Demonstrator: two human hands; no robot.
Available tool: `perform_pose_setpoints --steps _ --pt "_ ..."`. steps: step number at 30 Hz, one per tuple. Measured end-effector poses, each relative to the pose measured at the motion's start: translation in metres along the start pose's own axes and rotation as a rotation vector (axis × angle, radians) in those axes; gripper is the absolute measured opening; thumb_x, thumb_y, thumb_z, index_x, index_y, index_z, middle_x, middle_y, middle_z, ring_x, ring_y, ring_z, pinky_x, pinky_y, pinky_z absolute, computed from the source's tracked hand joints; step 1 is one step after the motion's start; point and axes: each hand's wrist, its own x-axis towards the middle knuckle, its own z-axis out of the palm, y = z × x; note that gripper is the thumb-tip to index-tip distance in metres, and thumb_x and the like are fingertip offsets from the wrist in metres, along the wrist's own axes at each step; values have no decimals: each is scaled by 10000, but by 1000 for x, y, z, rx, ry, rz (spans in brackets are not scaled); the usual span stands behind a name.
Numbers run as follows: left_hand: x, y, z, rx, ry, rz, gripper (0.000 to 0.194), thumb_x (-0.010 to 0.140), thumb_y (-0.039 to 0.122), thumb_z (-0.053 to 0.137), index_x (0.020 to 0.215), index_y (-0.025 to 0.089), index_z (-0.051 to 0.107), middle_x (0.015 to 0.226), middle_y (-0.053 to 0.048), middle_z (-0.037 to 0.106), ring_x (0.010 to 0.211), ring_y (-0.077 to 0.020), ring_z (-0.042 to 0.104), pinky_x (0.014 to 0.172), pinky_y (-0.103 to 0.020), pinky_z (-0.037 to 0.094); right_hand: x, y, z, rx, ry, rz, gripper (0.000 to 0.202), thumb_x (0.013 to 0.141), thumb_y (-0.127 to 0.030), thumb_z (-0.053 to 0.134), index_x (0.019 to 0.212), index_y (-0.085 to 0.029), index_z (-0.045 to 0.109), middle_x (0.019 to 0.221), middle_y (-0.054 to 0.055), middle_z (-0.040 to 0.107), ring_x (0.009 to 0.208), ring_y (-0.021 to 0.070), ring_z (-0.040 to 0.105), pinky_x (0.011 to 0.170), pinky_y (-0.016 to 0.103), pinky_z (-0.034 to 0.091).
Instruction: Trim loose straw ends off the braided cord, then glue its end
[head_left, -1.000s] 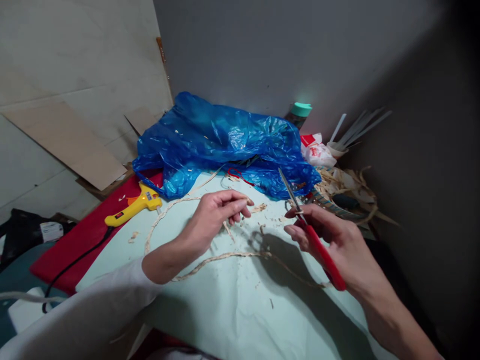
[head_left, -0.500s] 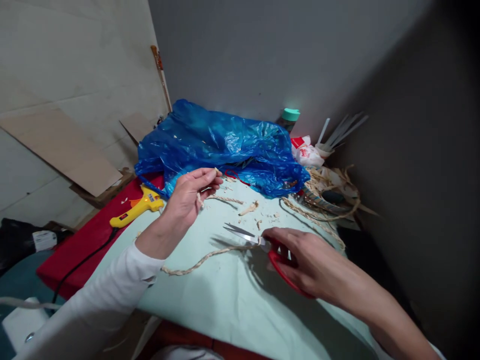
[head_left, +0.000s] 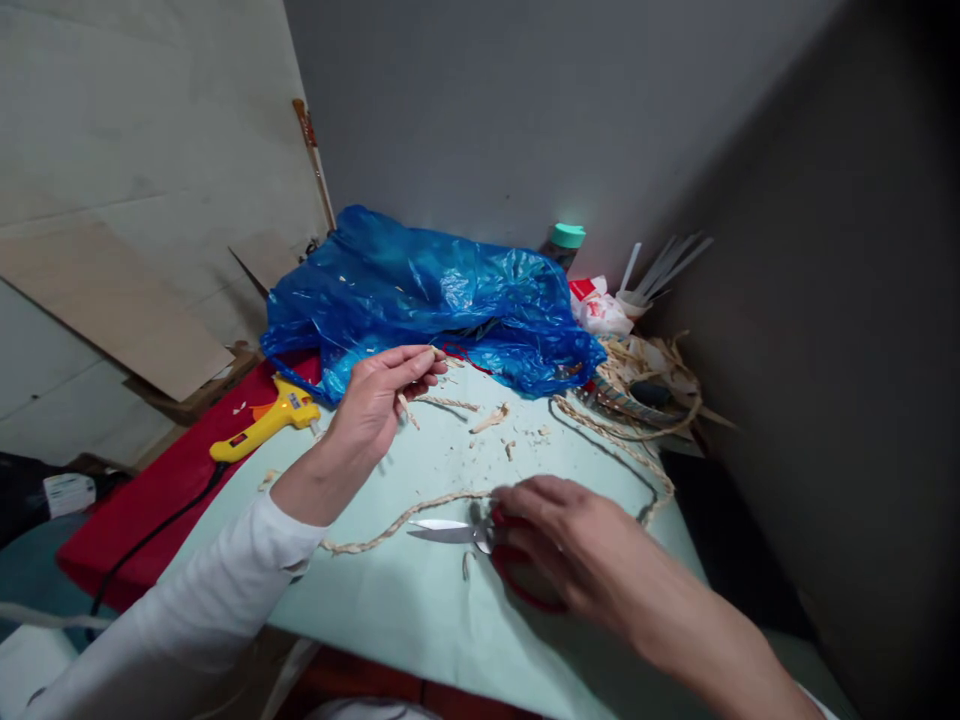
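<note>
Right hand (head_left: 574,545) over red-handled scissors (head_left: 481,538)

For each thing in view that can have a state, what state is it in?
Scissors, blades slightly apart
Left hand, grip closed on a strand tip
Right hand, over the scissors' handles; grip unclear
Braid, loosely curved
Glue gun, on its side; power unclear
Bag, crumpled
Jar, lid on
Cup, holding sticks
Cloth, spread out, scraps on it

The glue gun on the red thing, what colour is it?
The glue gun is mostly yellow, seen best in the head view.
</note>
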Motion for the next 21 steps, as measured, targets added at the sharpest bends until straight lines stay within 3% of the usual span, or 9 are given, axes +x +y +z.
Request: perform_pose_setpoints --steps 4,9,15,21 --pt "-3 -5 2 17 -27 -42 189 657 259 853 772 125 787 750 -64 740 677 -114 628 710 -229 491 32 16 0 -284 -35 183 202 976 -249 474 1057 -151 631 934 112 674 806 226 646 654 305 398" --pt "-6 -7 2 26 -39 -76 178 664 252 848 776 129 782 753 -52 731 641 -89 598 655 -201 466 57 33 24 -295 -58 156 185 964 -142 436 946 -159 619 887 87 667 724 182 623 614 287 350" --pt "-7 -7 3 33 -69 -97 182 680 251 838 792 119 783 750 -54 719 600 -73 551 596 -192 432 73 45 26 -280 2 126 246 971 -146 403 1169 -141 550 995 102 656 793 178 613 666 280 348" --pt "-4 -7 2 23 -37 -67 185 648 237 846 775 120 780 726 -45 713 588 -66 535 581 -180 422 91 54 25 -264 16 101 147 917 -132 473 909 -133 621 986 155 627 918 246 562 747 321 341"
